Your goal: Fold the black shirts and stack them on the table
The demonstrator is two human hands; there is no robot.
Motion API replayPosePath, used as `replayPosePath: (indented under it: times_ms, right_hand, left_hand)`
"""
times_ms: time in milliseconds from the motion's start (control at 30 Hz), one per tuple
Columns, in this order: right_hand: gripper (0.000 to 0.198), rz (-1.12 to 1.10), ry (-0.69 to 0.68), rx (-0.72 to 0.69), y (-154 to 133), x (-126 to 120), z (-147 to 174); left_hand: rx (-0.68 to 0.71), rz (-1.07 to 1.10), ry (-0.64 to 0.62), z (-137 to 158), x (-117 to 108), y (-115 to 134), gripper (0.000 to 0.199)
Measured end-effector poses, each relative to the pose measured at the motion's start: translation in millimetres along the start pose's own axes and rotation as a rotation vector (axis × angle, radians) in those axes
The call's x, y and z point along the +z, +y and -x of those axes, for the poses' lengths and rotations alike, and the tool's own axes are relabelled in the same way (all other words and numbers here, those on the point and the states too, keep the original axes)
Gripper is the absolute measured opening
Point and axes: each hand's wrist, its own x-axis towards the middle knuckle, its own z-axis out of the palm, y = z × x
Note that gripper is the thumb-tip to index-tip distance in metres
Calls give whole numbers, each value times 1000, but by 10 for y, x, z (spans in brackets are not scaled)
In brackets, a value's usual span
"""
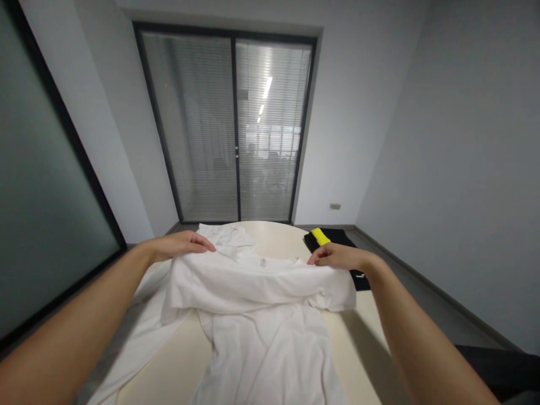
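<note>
A white shirt (270,349) lies over the table, its upper part raised and folded toward me between my hands. My left hand (180,246) pinches the cloth at the upper left edge, with thumb and fingers closed on it. At the upper right edge, my right hand (337,256) grips the same shirt, fingers bent down over the fabric. The collar, with a small label, shows midway between the hands. The lower part hangs down toward the bottom of the view in loose wrinkles.
Another white garment (228,235) lies at the far left of the cream table (274,233), and white cloth (139,332) drapes along its left side. Folded black clothing (360,281) with a yellow item (320,236) sits at the far right. Glass doors (236,129) stand behind.
</note>
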Motion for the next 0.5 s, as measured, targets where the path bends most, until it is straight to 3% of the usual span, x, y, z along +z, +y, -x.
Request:
replayPosePath:
  times_ms: [67, 167, 333, 400, 500]
  right_hand:
    - [33, 33, -8, 26, 35, -94, -131]
    - [33, 107, 112, 23, 113, -207, -386]
    - [28, 162, 66, 91, 206, -331, -709]
    - [27, 239, 153, 122, 194, -382, -823]
    - [36, 360, 392, 137, 124, -427, -1038]
  left_hand:
    - [43, -69, 146, -198, -18, -76, 46]
    - [96, -258, 317, -487, -36, -165, 53]
    - [224, -604, 406, -837, -19, -242, 48]
    - [249, -634, 454, -953, -30, -256, 49]
    - [280, -678, 569, -1111, -70, -261, 54]
